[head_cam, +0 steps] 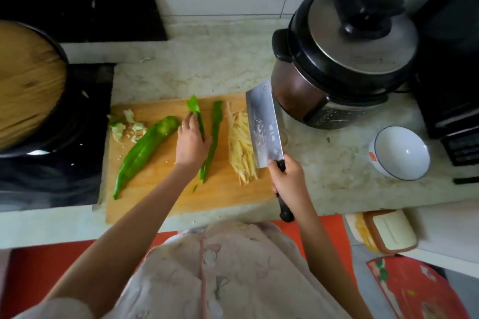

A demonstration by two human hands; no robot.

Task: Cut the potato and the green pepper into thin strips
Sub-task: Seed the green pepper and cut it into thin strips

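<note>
On the wooden cutting board (160, 189) a whole long green pepper (145, 153) lies at the left. Two long cut pepper pieces lie in the middle: my left hand (190, 144) holds one pepper piece (195, 111), and the other pepper piece (213, 134) lies just to its right. A pile of thin potato strips (239, 147) sits on the board's right side. My right hand (287, 179) grips the black handle of a cleaver (263, 124), whose blade is raised over the potato strips.
Pepper scraps and seeds (124, 127) lie at the board's far left. A black wok with a wooden lid (26, 80) stands on the stove at left. A pressure cooker (342, 59) stands behind the board; a white bowl (399, 153) sits to the right.
</note>
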